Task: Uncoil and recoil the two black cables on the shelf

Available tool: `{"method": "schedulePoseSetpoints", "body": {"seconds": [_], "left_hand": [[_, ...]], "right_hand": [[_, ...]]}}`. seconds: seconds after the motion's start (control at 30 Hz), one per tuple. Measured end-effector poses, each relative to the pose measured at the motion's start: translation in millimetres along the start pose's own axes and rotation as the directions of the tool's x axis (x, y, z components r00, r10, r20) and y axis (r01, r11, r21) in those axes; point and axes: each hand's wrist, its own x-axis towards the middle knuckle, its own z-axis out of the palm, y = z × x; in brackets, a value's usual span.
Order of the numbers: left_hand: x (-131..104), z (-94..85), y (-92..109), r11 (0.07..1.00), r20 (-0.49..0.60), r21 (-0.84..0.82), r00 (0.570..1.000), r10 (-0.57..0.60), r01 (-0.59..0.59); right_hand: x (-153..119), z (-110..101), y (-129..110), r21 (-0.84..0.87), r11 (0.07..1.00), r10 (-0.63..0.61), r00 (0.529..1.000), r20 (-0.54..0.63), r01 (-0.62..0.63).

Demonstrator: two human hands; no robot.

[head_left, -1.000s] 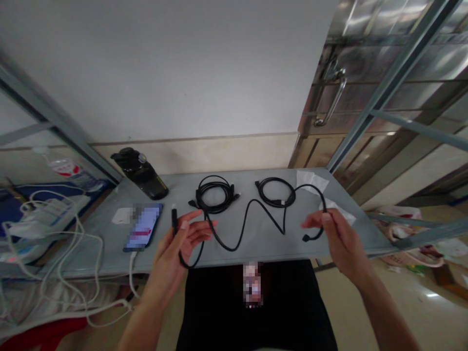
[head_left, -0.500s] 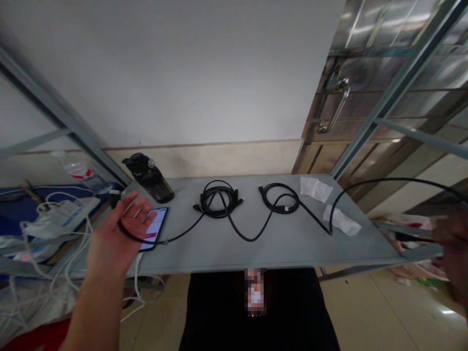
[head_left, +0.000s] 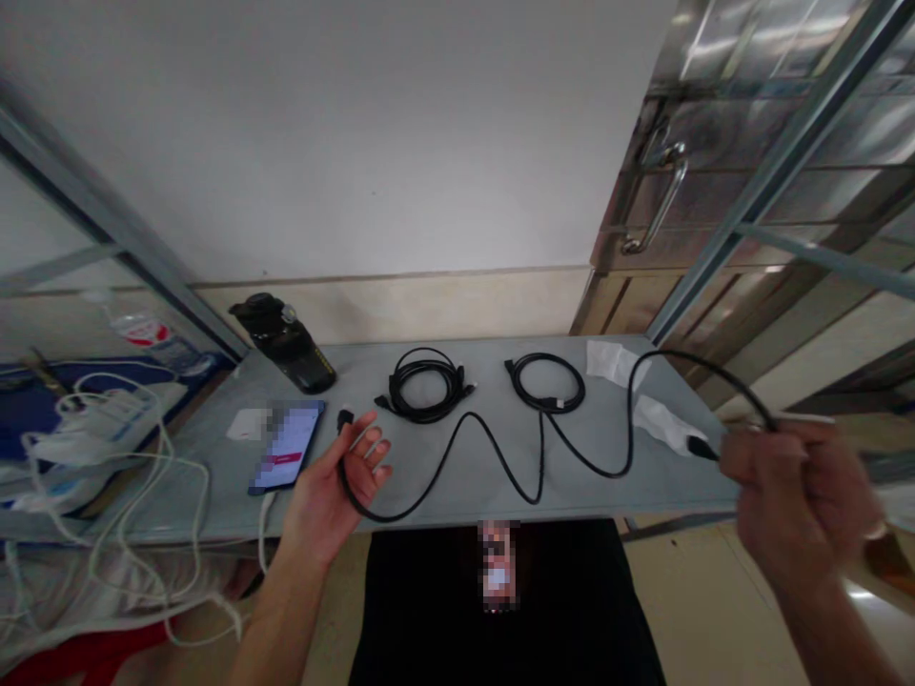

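Note:
A long black cable (head_left: 464, 419) runs in loose waves across the grey table between my two hands. My left hand (head_left: 343, 486), palm up with curled fingers, pinches the cable near its plug at the table's front left. At the right, my right hand (head_left: 793, 476) grips the other end, and a black plug (head_left: 701, 448) sticks out on its left side. Behind the stretched cable lie two coiled black cables: a thicker coil (head_left: 427, 391) near the middle and a thinner coil (head_left: 549, 383) to its right.
A black bottle (head_left: 286, 348) stands at the back left, with a phone (head_left: 290, 448) before it. Crumpled white tissues (head_left: 668, 426) lie on the right. White cords and a power strip (head_left: 107, 438) crowd the left. Metal posts (head_left: 758, 191) rise at both sides.
Both hands have moved inward, the left to the right and the right to the left. The cable between them has shifted toward the table's front edge and hangs slacker, off the coils.

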Motion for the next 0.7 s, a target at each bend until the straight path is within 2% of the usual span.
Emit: {"method": "schedulePoseSetpoints", "body": {"seconds": [0.07, 0.17, 0.2, 0.27, 0.33, 0.37, 0.43, 0.53, 0.63, 0.7], "left_hand": [[-3.7, -3.5, -13.5, 0.999, 0.024, -0.036, 0.999, -0.037, 0.038], [-9.4, -7.2, -31.0, 0.995, 0.003, -0.051, 0.996, -0.088, 0.088], [-11.3, -8.3, -36.5, 0.994, -0.007, -0.043, 0.995, -0.099, 0.099], [-14.8, -11.1, -47.0, 0.992, -0.004, -0.019, 0.992, -0.122, 0.122], [-17.7, -14.7, -56.0, 0.989, 0.034, 0.007, 0.988, -0.150, 0.150], [-18.9, -16.6, -59.8, 0.986, 0.057, 0.020, 0.984, -0.166, 0.165], [-20.6, -19.3, -65.9, 0.979, 0.100, 0.040, 0.974, -0.202, 0.198], [-21.4, -18.2, -72.2, 0.970, 0.156, 0.039, 0.958, -0.242, 0.239], [-20.3, -10.9, -77.3, 0.967, 0.175, 0.003, 0.952, -0.253, 0.256], [-19.2, -5.4, -80.0, 0.963, 0.178, -0.021, 0.949, -0.261, 0.269]], "right_hand": [[-27.7, 27.1, -10.7, -0.102, 0.990, -0.082, 0.985, 0.152, 0.098], [-60.2, 62.7, -26.1, -0.099, 0.961, -0.205, 0.904, 0.375, 0.259], [-67.7, 74.0, -31.0, -0.064, 0.949, -0.251, 0.861, 0.442, 0.309], [-79.2, 95.8, -38.7, 0.022, 0.918, -0.336, 0.746, 0.576, 0.396], [-88.7, 114.7, -41.9, 0.086, 0.897, -0.371, 0.635, 0.678, 0.433], [-93.4, 122.3, -41.4, 0.101, 0.895, -0.371, 0.601, 0.708, 0.434], [-102.7, 133.3, -37.1, 0.109, 0.908, -0.350, 0.587, 0.730, 0.406], [-114.0, 141.5, -29.1, 0.138, 0.953, -0.276, 0.586, 0.762, 0.270], [-120.2, 147.4, -26.9, 0.179, 0.973, -0.230, 0.544, 0.807, 0.147], [-122.7, 152.1, -28.6, 0.193, 0.969, -0.246, 0.510, 0.824, 0.155]]}}
